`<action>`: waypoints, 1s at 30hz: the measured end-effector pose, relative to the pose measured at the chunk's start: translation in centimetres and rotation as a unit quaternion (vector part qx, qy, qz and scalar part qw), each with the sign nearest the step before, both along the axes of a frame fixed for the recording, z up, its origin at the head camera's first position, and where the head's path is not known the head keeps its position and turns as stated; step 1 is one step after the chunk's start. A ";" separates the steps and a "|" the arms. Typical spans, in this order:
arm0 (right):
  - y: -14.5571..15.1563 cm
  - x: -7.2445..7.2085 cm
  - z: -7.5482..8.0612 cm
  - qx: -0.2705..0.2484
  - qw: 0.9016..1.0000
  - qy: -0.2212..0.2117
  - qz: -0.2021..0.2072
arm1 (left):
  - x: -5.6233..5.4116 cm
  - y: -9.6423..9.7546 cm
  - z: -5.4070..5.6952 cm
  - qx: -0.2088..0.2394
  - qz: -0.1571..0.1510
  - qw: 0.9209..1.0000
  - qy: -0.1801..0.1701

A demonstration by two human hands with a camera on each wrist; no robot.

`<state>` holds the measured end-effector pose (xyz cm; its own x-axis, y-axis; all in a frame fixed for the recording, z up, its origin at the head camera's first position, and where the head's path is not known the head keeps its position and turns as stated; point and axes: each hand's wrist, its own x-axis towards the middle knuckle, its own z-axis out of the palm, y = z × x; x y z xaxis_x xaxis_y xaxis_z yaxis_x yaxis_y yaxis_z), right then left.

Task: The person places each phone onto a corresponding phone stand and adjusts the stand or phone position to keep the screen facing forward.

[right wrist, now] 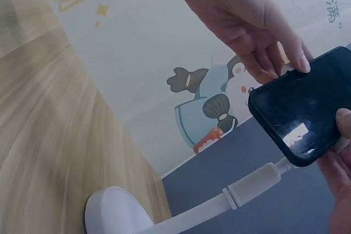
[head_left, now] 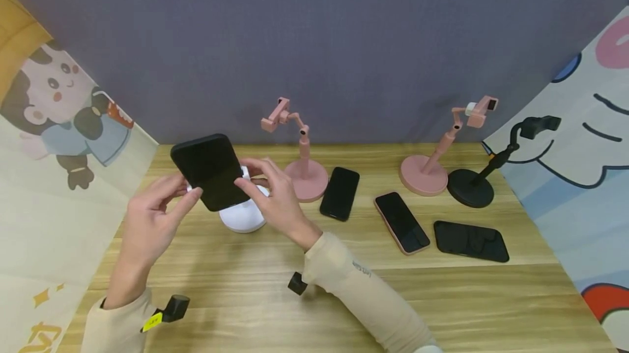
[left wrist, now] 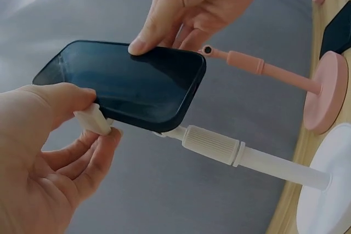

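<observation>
A black smartphone (head_left: 212, 174) is tilted, screen towards me, at the head of a white phone stand (left wrist: 214, 145). My left hand (head_left: 152, 213) pinches the stand's white clamp (left wrist: 93, 120) at one phone edge, thumb against the phone, fingertips below the clamp. From the opposite edge my right hand (head_left: 280, 200) pinches the phone, thumb on its screen and fingers behind. Some white clamp shows beside those fingers; the phone hides the rest, so I cannot tell how firmly it is seated. The stand's round white base (right wrist: 112, 212) rests on the table.
Behind stands a pink phone stand (head_left: 304, 178); farther right are another pink stand (head_left: 425, 175) and a black stand (head_left: 472, 188). A black phone (head_left: 340, 193), a pink-edged phone (head_left: 402, 223) and another phone (head_left: 470, 241) lie on the wooden table (head_left: 344, 298). A grey partition (head_left: 314, 52) rises behind.
</observation>
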<state>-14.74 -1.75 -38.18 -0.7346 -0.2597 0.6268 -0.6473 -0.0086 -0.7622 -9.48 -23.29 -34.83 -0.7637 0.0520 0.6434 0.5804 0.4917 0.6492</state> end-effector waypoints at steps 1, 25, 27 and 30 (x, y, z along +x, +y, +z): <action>0.0 0.0 -0.1 -0.005 1.000 -0.003 0.001 | 0.0 0.0 0.0 -0.013 0.010 1.000 0.008; -1.5 1.1 -0.3 -0.036 0.998 -0.037 -0.025 | -0.2 -0.7 -0.4 0.006 0.009 1.000 -0.002; -1.5 1.2 -0.2 -0.035 0.998 -0.037 -0.027 | -0.3 -0.7 -0.4 0.011 0.004 1.000 -0.005; -1.6 1.2 -0.2 -0.033 0.998 -0.040 -0.028 | -0.3 -0.8 -0.4 0.016 0.001 1.000 -0.009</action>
<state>-13.57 -3.31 -38.41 -0.7946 -0.1767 0.5808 -0.5860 -0.0266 -0.8099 -9.74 -24.05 -35.25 -0.7753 0.0304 0.6309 0.5676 0.4718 0.6747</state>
